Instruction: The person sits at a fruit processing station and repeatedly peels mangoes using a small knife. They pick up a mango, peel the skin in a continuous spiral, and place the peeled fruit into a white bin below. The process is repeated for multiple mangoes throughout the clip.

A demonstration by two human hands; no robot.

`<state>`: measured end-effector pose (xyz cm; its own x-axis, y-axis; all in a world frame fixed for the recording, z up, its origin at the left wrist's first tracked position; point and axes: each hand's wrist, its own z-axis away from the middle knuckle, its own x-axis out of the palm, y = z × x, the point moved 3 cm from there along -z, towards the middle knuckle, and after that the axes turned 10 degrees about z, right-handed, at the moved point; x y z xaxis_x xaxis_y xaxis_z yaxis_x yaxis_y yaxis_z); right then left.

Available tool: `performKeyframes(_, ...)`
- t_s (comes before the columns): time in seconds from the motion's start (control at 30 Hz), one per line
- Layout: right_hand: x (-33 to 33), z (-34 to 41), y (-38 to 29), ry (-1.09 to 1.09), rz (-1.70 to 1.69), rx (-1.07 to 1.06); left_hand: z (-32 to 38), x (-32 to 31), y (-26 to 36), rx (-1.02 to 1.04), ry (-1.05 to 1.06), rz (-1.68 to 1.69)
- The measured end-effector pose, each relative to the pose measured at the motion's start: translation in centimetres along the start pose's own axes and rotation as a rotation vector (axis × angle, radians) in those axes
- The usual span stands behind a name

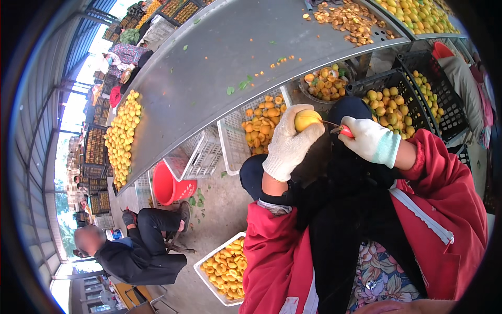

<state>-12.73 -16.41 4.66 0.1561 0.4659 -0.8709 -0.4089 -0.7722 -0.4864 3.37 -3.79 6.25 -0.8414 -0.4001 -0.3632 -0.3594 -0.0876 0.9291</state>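
Observation:
My left hand (291, 143), in a cream knitted glove, holds a yellow apricot (307, 120) between thumb and fingers. In my right hand (364, 137), gloved in white with a pale green cuff, is a small knife with a red handle (346, 131). Its thin blade points left and meets the right side of the fruit; how deep it goes cannot be told. Both hands are above my knees. Just behind my left hand, a white plastic crate (231, 147) holds split apricots (263, 125). Near my right hand, a black plastic crate (421, 114) contains whole apricots (390, 108).
A metal table (219, 59) edge runs ahead of me, bearing apricot pits (349, 19) and yellow apricots (123, 137). Beneath it stand a basin of fruit (326, 83) and a red bucket (166, 184). A crate of halves (225, 271) and a seated person (145, 247) are at left.

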Motion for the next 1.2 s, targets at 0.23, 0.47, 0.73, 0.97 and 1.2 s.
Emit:
performKeyframes(0.23, 6.3, 1.5, -0.8, 0.318, -0.467, 0.053, 0.2, 7.2, -2.1, -0.123, 0.072, 1.652)
performKeyframes(0.47, 5.2, 1.2, 0.0, 0.138, -0.334, 0.2, 0.0, 5.9, -4.6, -0.131, 0.053, 0.696)
performKeyframes(0.73, 4.0, 0.7, -0.1, 0.061, -0.262, 0.179, 0.4, 4.5, -3.1, -0.053, 0.134, 0.938)
performKeyframes(0.97, 6.9, 1.3, -0.1, 0.285, -0.383, 0.134, 0.3, 7.2, -3.2, -0.118, 0.103, 1.346)
performKeyframes(1.2, 7.8, 1.6, 0.6, 0.299, -0.395, 0.107, 0.4, 7.7, -2.9, -0.151, 0.072, 1.508)
